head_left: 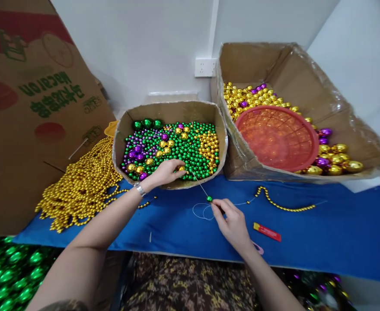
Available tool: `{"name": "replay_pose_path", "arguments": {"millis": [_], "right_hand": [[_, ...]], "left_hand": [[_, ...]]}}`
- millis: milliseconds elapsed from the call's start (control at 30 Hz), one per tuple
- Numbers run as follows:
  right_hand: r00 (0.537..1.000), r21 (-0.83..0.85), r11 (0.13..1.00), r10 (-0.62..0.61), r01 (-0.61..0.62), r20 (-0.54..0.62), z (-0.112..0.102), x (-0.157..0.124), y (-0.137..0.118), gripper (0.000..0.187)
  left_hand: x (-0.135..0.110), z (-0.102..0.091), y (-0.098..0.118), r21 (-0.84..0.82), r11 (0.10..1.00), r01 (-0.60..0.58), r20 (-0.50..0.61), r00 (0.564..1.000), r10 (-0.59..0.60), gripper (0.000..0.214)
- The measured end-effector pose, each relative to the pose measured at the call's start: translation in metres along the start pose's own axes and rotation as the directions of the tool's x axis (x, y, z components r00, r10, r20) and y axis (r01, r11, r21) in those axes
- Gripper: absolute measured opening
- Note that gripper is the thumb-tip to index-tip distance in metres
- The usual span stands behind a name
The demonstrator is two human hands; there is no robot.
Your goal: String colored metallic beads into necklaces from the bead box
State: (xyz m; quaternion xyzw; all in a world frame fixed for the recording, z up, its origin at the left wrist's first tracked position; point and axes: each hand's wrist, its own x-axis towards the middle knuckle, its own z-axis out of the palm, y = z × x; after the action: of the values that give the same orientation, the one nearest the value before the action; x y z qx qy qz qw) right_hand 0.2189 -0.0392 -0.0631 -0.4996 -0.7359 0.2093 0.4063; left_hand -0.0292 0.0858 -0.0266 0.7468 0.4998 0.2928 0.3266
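Observation:
My left hand (167, 172) reaches over the near rim of a cardboard box (173, 106) of loose beads, with its thumb and fingers pinched around a gold bead (181, 169). My right hand (229, 219), closed in a pinch, holds a thin beading needle (200, 183) above the blue cloth. The needle slants up and left toward the box. A green bead (209, 198) sits on it, right at my fingertips. Pale thread (202, 217) loops on the cloth beside my right hand and runs right to a string of small gold beads (274, 205).
Gold bead strands (79, 185) are heaped at the left beside a large carton (30, 108). A bigger box (257, 60) on the right holds gold and purple balls and a red basket (276, 138). Near the front edge lies a red-and-yellow packet (267, 232).

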Motion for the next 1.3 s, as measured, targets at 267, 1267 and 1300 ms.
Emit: {"name": "replay_pose_path", "arguments": {"millis": [267, 1267, 1300], "right_hand": [[1.000, 0.018, 1.000, -0.013, 0.013, -0.002, 0.003, 0.002, 0.000, 0.017], [0.993, -0.130, 0.986, -0.108, 0.102, -0.038, -0.005, -0.002, 0.003, 0.018], [0.993, -0.153, 0.982, -0.116, 0.110, -0.035, -0.004, -0.003, 0.004, 0.018]], "left_hand": [[-0.016, -0.011, 0.021, -0.779, 0.550, 0.301, 0.171, 0.946, -0.276, 0.034], [-0.020, -0.001, 0.038, -0.853, 0.460, 0.246, 0.161, 0.963, -0.217, 0.029], [-0.021, 0.000, 0.038, -0.835, 0.493, 0.246, 0.155, 0.964, -0.218, 0.030]]}}
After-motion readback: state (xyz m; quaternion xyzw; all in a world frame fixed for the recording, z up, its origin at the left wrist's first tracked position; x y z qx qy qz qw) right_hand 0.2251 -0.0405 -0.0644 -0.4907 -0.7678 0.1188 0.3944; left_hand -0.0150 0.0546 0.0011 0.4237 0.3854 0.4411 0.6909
